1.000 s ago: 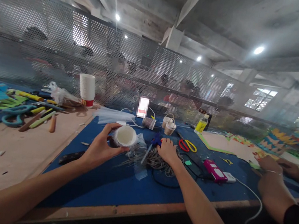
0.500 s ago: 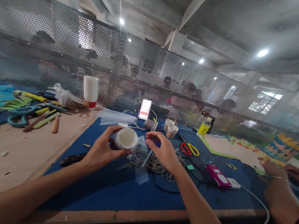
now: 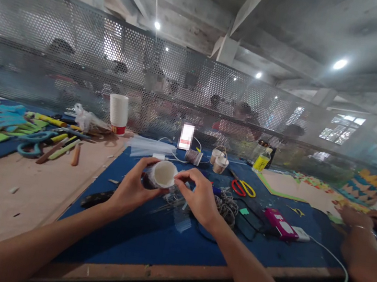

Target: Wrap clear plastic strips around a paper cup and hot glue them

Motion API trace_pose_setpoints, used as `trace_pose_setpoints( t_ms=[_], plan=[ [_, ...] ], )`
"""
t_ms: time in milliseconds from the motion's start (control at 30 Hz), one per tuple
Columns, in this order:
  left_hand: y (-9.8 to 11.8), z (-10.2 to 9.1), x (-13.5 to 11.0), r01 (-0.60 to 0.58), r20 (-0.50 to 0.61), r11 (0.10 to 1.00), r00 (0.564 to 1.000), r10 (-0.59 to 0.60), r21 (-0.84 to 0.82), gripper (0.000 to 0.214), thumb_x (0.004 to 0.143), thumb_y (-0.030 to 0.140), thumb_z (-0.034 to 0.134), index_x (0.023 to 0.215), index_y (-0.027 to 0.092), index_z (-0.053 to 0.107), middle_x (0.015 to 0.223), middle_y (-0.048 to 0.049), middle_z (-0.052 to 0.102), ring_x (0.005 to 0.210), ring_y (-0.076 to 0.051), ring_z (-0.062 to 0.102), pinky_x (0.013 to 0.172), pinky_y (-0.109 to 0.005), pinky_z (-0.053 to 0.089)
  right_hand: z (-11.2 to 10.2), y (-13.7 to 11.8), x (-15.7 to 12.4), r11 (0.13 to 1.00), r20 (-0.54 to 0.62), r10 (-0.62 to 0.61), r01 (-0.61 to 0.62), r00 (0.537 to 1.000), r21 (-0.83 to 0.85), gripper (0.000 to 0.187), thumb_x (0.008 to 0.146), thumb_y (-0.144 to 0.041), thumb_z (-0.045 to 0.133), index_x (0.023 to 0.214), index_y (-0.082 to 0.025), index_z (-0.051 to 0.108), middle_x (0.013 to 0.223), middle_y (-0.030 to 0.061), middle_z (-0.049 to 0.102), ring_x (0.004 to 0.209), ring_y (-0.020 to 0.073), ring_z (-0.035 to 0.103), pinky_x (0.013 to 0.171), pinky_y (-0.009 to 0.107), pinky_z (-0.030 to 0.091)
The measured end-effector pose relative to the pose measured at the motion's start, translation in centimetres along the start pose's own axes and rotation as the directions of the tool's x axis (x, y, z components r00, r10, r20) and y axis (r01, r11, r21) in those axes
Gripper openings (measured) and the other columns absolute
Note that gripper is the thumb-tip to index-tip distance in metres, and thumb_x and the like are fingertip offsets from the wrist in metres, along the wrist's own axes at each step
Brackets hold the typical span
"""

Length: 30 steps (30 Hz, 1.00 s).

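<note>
A white paper cup (image 3: pixel 164 174) is tilted so that its open mouth faces me. My left hand (image 3: pixel 135 184) is wrapped round its outer wall, which looks covered with something greyish. At the cup's right rim is my right hand (image 3: pixel 196 192), thumb and forefinger pinched together. Whether those fingertips grip the rim or something small there, I cannot make out. Below and behind the right hand lies a tangle of grey cord (image 3: pixel 226 208) on the blue mat (image 3: pixel 112 244). A clear plastic strip (image 3: pixel 182 220) lies under the hands.
Red-and-yellow-handled scissors (image 3: pixel 243 188), small cups with handles (image 3: pixel 220 162), a yellow-labelled bottle (image 3: pixel 261 161) and a magenta box (image 3: pixel 280 224) lie to the right. Stacked paper cups (image 3: pixel 118 114) and blue-handled scissors (image 3: pixel 31 142) stand left. A co-worker's arms (image 3: pixel 362 240) reach in from the right.
My right hand has moved left to the cup's rim, and its fingers have closed into a pinch. My left hand still holds the cup. The view has shifted slightly.
</note>
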State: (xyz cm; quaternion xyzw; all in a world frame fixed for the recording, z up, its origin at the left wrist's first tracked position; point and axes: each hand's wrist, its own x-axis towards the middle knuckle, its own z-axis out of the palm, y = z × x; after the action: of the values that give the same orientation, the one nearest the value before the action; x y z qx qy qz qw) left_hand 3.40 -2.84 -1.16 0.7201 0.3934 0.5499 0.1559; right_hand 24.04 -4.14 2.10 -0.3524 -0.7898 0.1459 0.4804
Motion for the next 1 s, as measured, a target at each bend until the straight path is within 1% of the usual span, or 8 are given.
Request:
trace_pose_setpoints(
  t_ms=[100, 200, 333, 433, 533, 667, 733, 1000],
  plan=[
    [0.0, 0.0, 0.0, -0.013, 0.008, 1.000, 1.000, 0.013, 0.015, 0.065, 0.072, 0.043, 0.083, 0.125, 0.025, 0.050, 0.124, -0.0084, 0.061, 0.109, -0.026, 0.063, 0.091, -0.040, 0.052, 0.4, -0.1, -0.3, 0.996, -0.023, -0.067, 0.066, 0.997, -0.059, 0.009, 0.094, -0.024, 0.063, 0.098, -0.022, 0.071, 0.095, 0.0040, 0.066, 0.090, 0.0166, 0.064, 0.085, 0.031, 0.052],
    [0.0, -0.1, 0.0, -0.018, 0.001, 0.999, 1.000, 0.018, 0.046, 0.064, 0.072, 0.043, 0.082, 0.124, 0.024, 0.051, 0.122, -0.0081, 0.062, 0.109, -0.026, 0.063, 0.091, -0.040, 0.052, 0.8, 0.0, -0.6, 0.989, -0.001, -0.116, 0.115, 0.993, -0.097, 0.015, 0.098, -0.024, 0.058, 0.104, -0.024, 0.071, 0.099, 0.0053, 0.066, 0.095, 0.0179, 0.064, 0.087, 0.032, 0.052],
    [-0.1, -0.1, 0.1, -0.014, -0.017, 0.998, 1.000, 0.015, 0.055, 0.064, 0.071, 0.042, 0.082, 0.124, 0.025, 0.051, 0.121, -0.0075, 0.063, 0.107, -0.026, 0.063, 0.091, -0.040, 0.052, 1.0, 0.0, -0.7, 0.987, 0.013, -0.132, 0.133, 0.991, -0.094, 0.020, 0.099, -0.019, 0.052, 0.115, -0.023, 0.064, 0.105, 0.0058, 0.068, 0.101, 0.0184, 0.064, 0.093, 0.034, 0.051],
    [-0.1, -0.2, 0.1, -0.020, -0.012, 0.999, 1.000, 0.021, 0.038, 0.064, 0.071, 0.041, 0.083, 0.124, 0.025, 0.051, 0.121, -0.0078, 0.063, 0.107, -0.025, 0.064, 0.090, -0.039, 0.052, 0.9, 0.1, -0.7, 0.991, 0.029, -0.116, 0.118, 0.993, -0.066, 0.019, 0.099, -0.015, 0.049, 0.110, -0.022, 0.063, 0.103, 0.0053, 0.067, 0.099, 0.0175, 0.064, 0.091, 0.032, 0.051],
    [0.0, -0.2, 0.1, -0.022, -0.007, 0.999, 1.000, 0.022, 0.038, 0.063, 0.072, 0.041, 0.082, 0.124, 0.024, 0.051, 0.121, -0.0080, 0.062, 0.107, -0.025, 0.063, 0.088, -0.037, 0.052, 0.7, 0.2, -0.7, 0.981, 0.049, -0.168, 0.172, 0.985, -0.087, 0.022, 0.099, -0.011, 0.046, 0.106, -0.022, 0.063, 0.105, 0.0059, 0.065, 0.103, 0.0180, 0.062, 0.093, 0.033, 0.050],
    [0.1, -0.2, 0.1, -0.016, -0.017, 0.999, 1.000, 0.016, 0.030, 0.063, 0.072, 0.040, 0.082, 0.124, 0.025, 0.051, 0.121, -0.0069, 0.062, 0.106, -0.024, 0.063, 0.088, -0.036, 0.052, 0.4, 0.1, -0.7, 0.953, 0.011, -0.221, 0.218, 0.975, -0.210, 0.018, 0.099, -0.016, 0.051, 0.110, -0.021, 0.064, 0.108, 0.0083, 0.061, 0.106, 0.0203, 0.059, 0.095, 0.036, 0.050],
    [0.1, -0.2, 0.0, -0.019, -0.012, 1.000, 1.000, 0.020, 0.025, 0.062, 0.072, 0.040, 0.082, 0.124, 0.025, 0.051, 0.121, -0.0066, 0.062, 0.106, -0.024, 0.064, 0.088, -0.036, 0.052, 0.3, 0.0, -0.7, 0.931, 0.022, -0.223, 0.219, 0.975, -0.291, 0.017, 0.099, -0.020, 0.051, 0.111, -0.021, 0.064, 0.107, 0.0091, 0.059, 0.104, 0.0212, 0.058, 0.093, 0.037, 0.049],
    [0.2, -0.4, 0.0, -0.069, 0.009, 0.997, 0.998, 0.068, 0.042, 0.061, 0.072, 0.038, 0.082, 0.122, 0.024, 0.051, 0.119, -0.0074, 0.063, 0.105, -0.024, 0.064, 0.091, -0.038, 0.052, -0.1, -0.4, -0.8, 0.768, 0.209, -0.230, 0.309, 0.951, -0.561, 0.021, 0.100, -0.018, 0.047, 0.109, -0.020, 0.066, 0.106, 0.0098, 0.059, 0.098, 0.0236, 0.052, 0.085, 0.039, 0.042]
  ],
)
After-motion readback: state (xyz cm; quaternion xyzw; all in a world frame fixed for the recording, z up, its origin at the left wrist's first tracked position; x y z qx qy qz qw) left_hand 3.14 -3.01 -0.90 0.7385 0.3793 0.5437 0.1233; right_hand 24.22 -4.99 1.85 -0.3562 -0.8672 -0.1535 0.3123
